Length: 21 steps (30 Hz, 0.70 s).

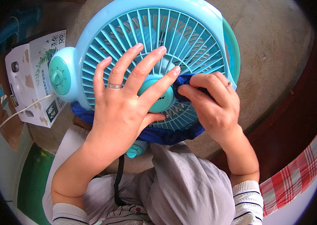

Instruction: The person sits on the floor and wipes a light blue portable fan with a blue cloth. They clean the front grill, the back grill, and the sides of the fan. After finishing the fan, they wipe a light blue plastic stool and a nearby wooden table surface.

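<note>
A light-blue plastic electric fan (pixel 153 17) stands before me with its slatted grille facing up towards the camera. My left hand (pixel 127 92) lies spread over the grille, its fingertips on the slats beside the round green hub cap (pixel 160 98). To the right of that cap, my right hand (pixel 213 104) pinches a dark-blue cloth (pixel 183 87) between thumb and fingers against the grille. More blue cloth (pixel 169 135) runs along the fan's lower rim. A green control dial (pixel 60 76) sits on the fan's left side.
A printed white carton (pixel 37 81) stands at the left, with a white cord (pixel 24 109) passing in front of it. Beyond the fan is a bare concrete floor (pixel 271 56). A red checked cloth (pixel 293 174) hangs at the lower right. Grey fabric (pixel 186 182) covers my lap.
</note>
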{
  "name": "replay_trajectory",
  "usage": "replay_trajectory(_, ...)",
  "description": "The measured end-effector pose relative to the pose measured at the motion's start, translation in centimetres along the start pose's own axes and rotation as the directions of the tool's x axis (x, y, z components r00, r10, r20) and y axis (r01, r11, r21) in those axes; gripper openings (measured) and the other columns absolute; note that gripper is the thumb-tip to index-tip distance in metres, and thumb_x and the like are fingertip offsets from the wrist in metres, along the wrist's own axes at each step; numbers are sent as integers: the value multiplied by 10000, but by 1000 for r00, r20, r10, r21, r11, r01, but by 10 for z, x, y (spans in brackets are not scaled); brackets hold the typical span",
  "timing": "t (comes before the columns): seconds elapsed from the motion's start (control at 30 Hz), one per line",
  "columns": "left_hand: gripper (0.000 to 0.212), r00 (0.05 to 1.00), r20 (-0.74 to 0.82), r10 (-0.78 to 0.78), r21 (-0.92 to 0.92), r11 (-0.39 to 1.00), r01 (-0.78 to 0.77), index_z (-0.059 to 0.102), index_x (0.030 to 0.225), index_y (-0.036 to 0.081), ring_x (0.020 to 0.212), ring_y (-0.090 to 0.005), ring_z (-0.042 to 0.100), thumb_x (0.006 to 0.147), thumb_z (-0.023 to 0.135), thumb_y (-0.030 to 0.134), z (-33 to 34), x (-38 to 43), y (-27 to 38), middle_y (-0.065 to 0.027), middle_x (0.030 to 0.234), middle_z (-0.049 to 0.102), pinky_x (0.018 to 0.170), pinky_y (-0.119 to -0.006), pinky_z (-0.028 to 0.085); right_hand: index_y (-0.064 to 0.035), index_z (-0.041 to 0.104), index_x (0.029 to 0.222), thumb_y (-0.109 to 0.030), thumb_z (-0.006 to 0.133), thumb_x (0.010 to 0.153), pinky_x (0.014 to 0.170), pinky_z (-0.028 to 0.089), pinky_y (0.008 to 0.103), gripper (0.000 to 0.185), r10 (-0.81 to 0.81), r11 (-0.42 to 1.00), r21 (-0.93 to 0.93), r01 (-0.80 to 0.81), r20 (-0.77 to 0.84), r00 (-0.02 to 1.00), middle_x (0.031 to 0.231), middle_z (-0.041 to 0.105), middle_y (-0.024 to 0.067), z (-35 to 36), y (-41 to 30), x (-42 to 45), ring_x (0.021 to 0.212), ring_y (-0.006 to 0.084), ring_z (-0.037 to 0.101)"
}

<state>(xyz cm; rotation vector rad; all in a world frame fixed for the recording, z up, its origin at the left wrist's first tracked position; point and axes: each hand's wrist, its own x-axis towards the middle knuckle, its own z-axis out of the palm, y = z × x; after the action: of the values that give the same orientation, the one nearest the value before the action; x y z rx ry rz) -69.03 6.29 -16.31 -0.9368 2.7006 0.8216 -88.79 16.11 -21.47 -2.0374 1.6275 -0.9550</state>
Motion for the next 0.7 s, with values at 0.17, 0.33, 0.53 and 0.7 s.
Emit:
replay_trajectory(0.17,883,1000,-1,-22,-5,1000,22,604,1399,303,1436,-285,354,564,891,277,1,-3,-1,-19,1553,427,1136,-532,270,16,695,997,-114,653,681,651,481,353,344,107,978,-195,-74,162,981,901,549,79,-19,-6,4,772,241,577)
replay_trajectory(0.33,890,1000,-9,-29,-19,999,29,608,1396,306,1433,-282,357,554,896,284,2,-1,-1,-16,1549,430,1139,-528,260,44,688,995,0,677,705,663,492,357,294,191,981,-81,-179,187,964,886,532,93,-14,-19,12,759,263,568)
replay_trajectory(0.53,892,999,-19,-41,-30,999,40,615,1391,302,1433,-285,350,548,906,288,3,-3,0,-22,1540,431,1138,-528,255,-42,731,907,106,739,620,637,523,326,324,317,922,181,-343,156,935,901,594,65,-12,2,11,762,231,644)
replay_trajectory(0.7,891,999,-23,-34,-45,998,33,616,1391,296,1430,-287,351,547,905,290,2,-2,-2,-22,1541,430,1135,-530,256,-27,728,903,115,739,600,646,519,314,335,352,916,223,-333,-50,935,918,599,89,-13,5,10,774,237,636)
